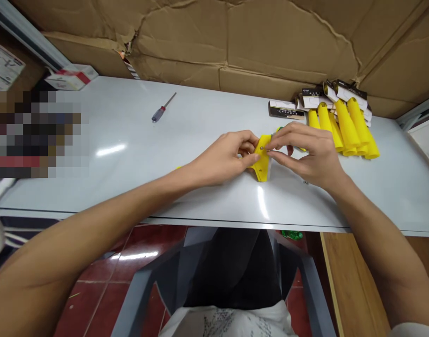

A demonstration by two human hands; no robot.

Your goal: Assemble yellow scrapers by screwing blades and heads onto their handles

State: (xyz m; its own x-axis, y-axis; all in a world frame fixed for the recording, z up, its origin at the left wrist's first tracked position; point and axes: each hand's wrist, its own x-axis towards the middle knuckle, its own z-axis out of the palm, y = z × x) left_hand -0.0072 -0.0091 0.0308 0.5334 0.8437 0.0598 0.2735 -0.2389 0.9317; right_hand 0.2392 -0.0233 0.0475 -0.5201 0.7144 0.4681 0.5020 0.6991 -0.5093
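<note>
My left hand (237,152) grips a flat yellow plastic piece (262,164) between thumb and fingers, a little above the white table. The piece flares at its lower end and has a small metal screw (261,148) in its face and a hole below that. My right hand (306,150) is closed in a pinch at the piece's right edge, its thumb and fingertips close to the screw. Whatever lies between those fingertips is too small to make out. Behind the right fingers, a bit of green (279,129) shows, mostly hidden. Small metal bits (305,182) lie under the right hand.
A screwdriver (159,113) lies on the white table (130,126) at left. Several yellow tubular handles (348,126) and black-and-white packages (316,98) are heaped at back right. Cardboard (218,42) lines the back. A red-and-white box (72,77) stands in the far left corner.
</note>
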